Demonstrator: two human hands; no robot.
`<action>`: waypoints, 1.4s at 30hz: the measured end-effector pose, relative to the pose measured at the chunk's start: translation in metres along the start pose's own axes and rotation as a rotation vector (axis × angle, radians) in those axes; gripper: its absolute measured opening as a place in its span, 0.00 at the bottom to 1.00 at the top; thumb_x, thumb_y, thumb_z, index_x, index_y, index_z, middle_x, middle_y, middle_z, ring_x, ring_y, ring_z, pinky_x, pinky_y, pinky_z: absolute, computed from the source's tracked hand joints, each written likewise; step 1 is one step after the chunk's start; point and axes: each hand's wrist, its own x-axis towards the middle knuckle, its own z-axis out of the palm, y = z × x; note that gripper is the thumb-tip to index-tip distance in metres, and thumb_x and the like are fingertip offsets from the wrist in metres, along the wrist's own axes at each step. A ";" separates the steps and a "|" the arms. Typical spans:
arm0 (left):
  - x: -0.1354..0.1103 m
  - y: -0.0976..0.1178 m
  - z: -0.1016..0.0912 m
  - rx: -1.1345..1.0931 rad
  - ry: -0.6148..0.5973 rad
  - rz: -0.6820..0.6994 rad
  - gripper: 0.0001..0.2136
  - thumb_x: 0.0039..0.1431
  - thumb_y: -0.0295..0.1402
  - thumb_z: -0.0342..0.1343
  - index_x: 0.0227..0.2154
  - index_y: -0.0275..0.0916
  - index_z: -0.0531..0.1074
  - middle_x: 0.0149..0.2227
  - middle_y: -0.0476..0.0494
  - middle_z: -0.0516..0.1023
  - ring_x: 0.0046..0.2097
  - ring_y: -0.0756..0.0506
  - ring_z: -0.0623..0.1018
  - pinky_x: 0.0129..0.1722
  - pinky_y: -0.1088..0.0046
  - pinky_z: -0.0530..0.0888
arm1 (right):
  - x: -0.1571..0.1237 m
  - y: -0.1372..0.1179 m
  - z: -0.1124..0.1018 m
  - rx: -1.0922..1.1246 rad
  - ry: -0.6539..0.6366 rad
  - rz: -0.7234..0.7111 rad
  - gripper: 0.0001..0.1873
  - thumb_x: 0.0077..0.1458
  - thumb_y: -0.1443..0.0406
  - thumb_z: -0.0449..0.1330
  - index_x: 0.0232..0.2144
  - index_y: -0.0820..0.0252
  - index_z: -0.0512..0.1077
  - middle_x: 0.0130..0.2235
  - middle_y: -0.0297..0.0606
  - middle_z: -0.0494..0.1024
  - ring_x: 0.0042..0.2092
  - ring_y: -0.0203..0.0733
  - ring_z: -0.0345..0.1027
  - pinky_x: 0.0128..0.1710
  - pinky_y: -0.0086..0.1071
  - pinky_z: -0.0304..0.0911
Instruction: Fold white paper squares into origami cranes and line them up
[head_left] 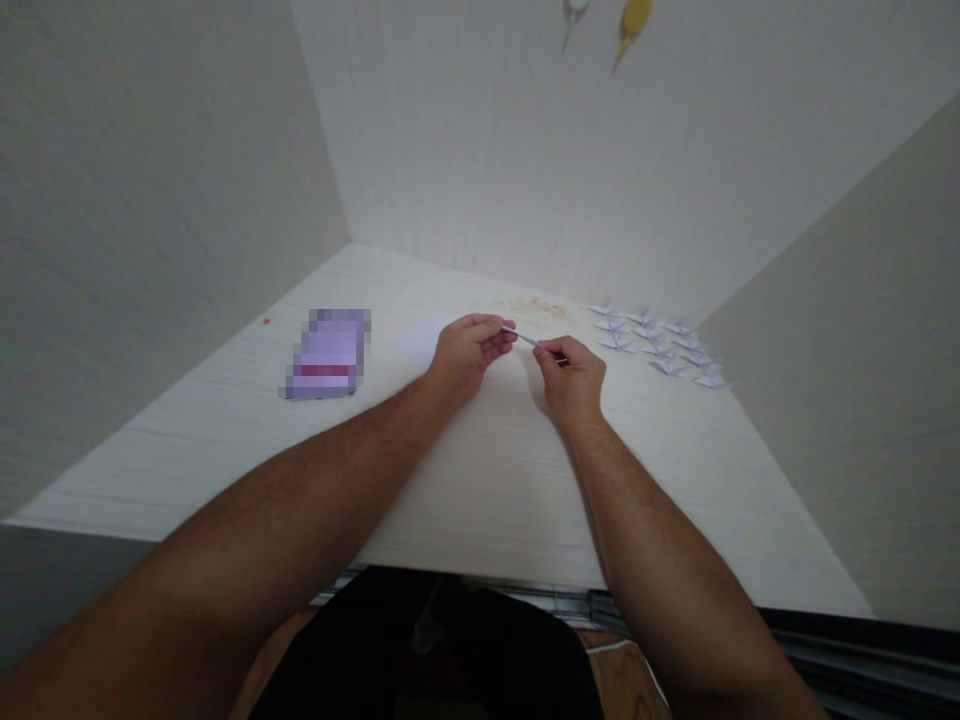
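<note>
My left hand (469, 352) and my right hand (574, 375) meet over the middle of a pale wooden table (480, 470). Between their fingertips they pinch a thin folded strip of pale lilac paper (525, 338), each hand closed on one end. A loose pale sheet (422, 338) lies flat just left of my left hand. Several small folded paper cranes (660, 345) stand in rows to the right of my right hand, untouched.
A lilac packet (328, 354) lies on the table's left part. White walls close in the table on the left, back and right. A yellow and a white object (634, 20) hang on the back wall. A faint stain (536, 305) marks the tabletop behind my hands.
</note>
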 end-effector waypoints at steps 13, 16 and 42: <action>0.001 0.001 -0.001 -0.079 -0.069 -0.029 0.05 0.60 0.22 0.54 0.29 0.33 0.71 0.33 0.40 0.81 0.32 0.50 0.80 0.38 0.72 0.77 | 0.000 -0.003 0.004 0.118 0.013 0.145 0.06 0.52 0.61 0.63 0.28 0.57 0.77 0.28 0.33 0.80 0.30 0.39 0.71 0.36 0.35 0.66; 0.000 0.001 -0.001 -0.048 -0.087 0.003 0.03 0.57 0.21 0.58 0.32 0.33 0.72 0.33 0.41 0.81 0.33 0.50 0.80 0.39 0.72 0.76 | 0.000 -0.005 0.003 0.158 0.007 0.176 0.06 0.51 0.61 0.64 0.27 0.57 0.77 0.26 0.33 0.79 0.29 0.38 0.70 0.34 0.34 0.65; 0.000 0.001 -0.004 0.019 -0.081 0.056 0.08 0.49 0.23 0.63 0.29 0.37 0.70 0.27 0.51 0.75 0.26 0.54 0.72 0.27 0.79 0.68 | 0.001 -0.020 0.002 0.301 -0.146 0.378 0.10 0.43 0.59 0.67 0.22 0.58 0.72 0.20 0.30 0.74 0.22 0.34 0.64 0.25 0.29 0.59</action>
